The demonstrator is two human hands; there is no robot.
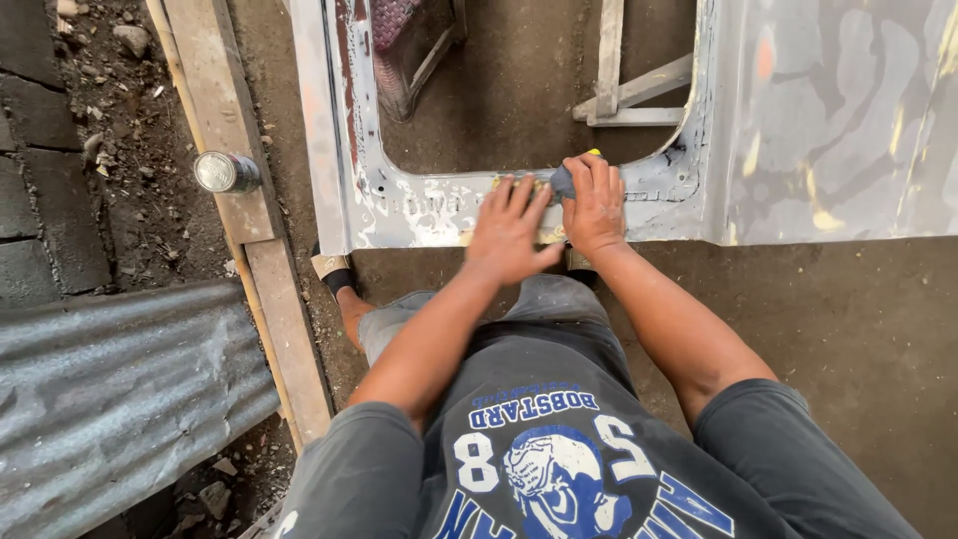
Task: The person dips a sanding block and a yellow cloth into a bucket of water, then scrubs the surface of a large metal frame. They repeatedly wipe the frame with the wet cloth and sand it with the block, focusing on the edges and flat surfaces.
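Grey shirt (559, 449) with a blue and white print fills the bottom of the view, nearest the camera; grey shorts (419, 309) show above it.

Hands, count 2. Left hand (507, 232): fingers spread, palm flat on the lower rail of the grey metal panel (828, 120); it grasps nothing. Right hand (595, 205): fingers curled and pressed down over a small blue-grey sanding pad (563, 182), gripping it against the same rail; a yellow edge shows at the fingertips. The pad sits on the rail between the two hands, touching the right, just beside the left.

Panel, count 1: lies flat above the dirt floor (848, 319), with a large rounded cut-out. Rail surface is scuffed, with white and yellowish patches around the hands. Right part of the panel bears pale filler-like blotches.

Containers, count 1: a small metal can (226, 172) lying on its side on a wooden plank (225, 130) at left, round end toward the camera. Contents cannot be told.

Planks at left: 2, end to end, the second (291, 339) nearer. Through the cut-out: a wooden frame (624, 85) and part of a woven thing (394, 20).

Corrugated metal sheet (110, 389), count 1, lower left. One foot in a sandal (334, 271) shows below the panel's corner. Dark paving blocks (35, 170) and rubble along the far left.
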